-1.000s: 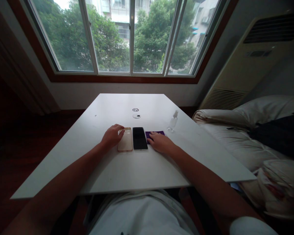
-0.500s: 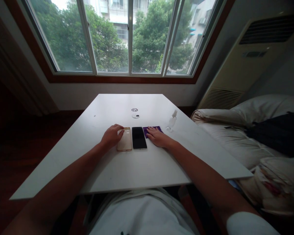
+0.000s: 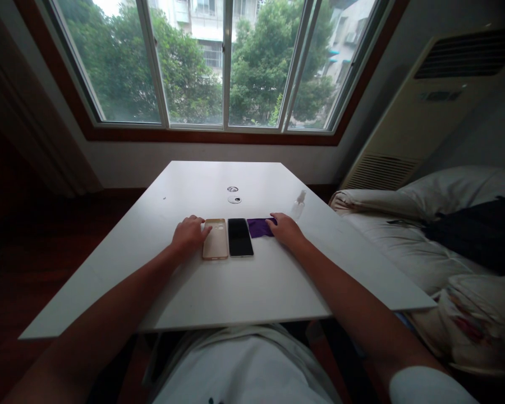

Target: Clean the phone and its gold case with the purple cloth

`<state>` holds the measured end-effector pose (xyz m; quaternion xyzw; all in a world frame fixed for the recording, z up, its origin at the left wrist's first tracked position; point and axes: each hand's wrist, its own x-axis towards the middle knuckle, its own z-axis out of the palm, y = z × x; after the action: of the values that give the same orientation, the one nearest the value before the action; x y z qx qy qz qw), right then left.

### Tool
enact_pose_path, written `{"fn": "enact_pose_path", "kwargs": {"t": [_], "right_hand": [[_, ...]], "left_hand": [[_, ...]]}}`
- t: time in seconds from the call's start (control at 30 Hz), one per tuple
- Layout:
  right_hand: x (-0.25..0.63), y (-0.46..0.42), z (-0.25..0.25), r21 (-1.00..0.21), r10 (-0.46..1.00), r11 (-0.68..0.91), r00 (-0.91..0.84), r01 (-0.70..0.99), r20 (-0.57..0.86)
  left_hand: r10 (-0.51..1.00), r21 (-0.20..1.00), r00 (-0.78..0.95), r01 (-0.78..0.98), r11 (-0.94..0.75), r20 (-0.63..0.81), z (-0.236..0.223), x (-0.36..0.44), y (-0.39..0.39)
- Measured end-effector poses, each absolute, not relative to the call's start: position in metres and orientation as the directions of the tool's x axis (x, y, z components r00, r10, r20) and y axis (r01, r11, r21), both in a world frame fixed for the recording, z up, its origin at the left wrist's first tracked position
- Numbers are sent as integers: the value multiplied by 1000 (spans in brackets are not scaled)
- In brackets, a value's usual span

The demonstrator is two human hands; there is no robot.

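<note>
A phone case (image 3: 215,244), pale with a pinkish rim, lies on the white table in front of me. My left hand (image 3: 188,233) rests at its left side, fingers loosely bent and thumb apart over the case's upper edge. Right beside the case is a phone (image 3: 240,238), dark screen up. A purple cloth (image 3: 258,227) lies flat to the right of the phone. At the cloth's right edge sits my right hand (image 3: 287,229), thumb and fingers apart. Whether it grips the cloth's edge is hard to see; the cloth lies flat.
A clear spray bottle (image 3: 298,209) stands beyond my right hand. Two round items (image 3: 234,200) lie farther back on the table (image 3: 235,297). On the right is a light sofa (image 3: 379,224) with dark fabric (image 3: 471,238). A window (image 3: 223,67) is ahead.
My right hand has slid right, from the middle of the purple cloth to its right edge, uncovering most of it. My left hand stays by the phone case.
</note>
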<state>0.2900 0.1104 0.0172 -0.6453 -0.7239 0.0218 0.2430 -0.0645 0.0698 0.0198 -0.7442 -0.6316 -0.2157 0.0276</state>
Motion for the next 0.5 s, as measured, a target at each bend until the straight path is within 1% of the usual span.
{"fn": "enact_pose_path", "kwargs": {"t": [0.1,0.2,0.4,0.5], "right_hand": [[287,112,15,-337,951,142,-34,931,308],[286,112,14,-356,952,134,-21,925,305],[283,109,18,-465,961,124,10,877,276],[280,106,22,-540,952,146,29,829,303]], "left_hand": [[942,188,118,965,-184,315,22,-65,69],[951,162,127,971,-177,282,23,-65,69],[950,146,123,975,-170,288,22,-66,69],[947,159,123,971,-176,296,21,-67,70]]}}
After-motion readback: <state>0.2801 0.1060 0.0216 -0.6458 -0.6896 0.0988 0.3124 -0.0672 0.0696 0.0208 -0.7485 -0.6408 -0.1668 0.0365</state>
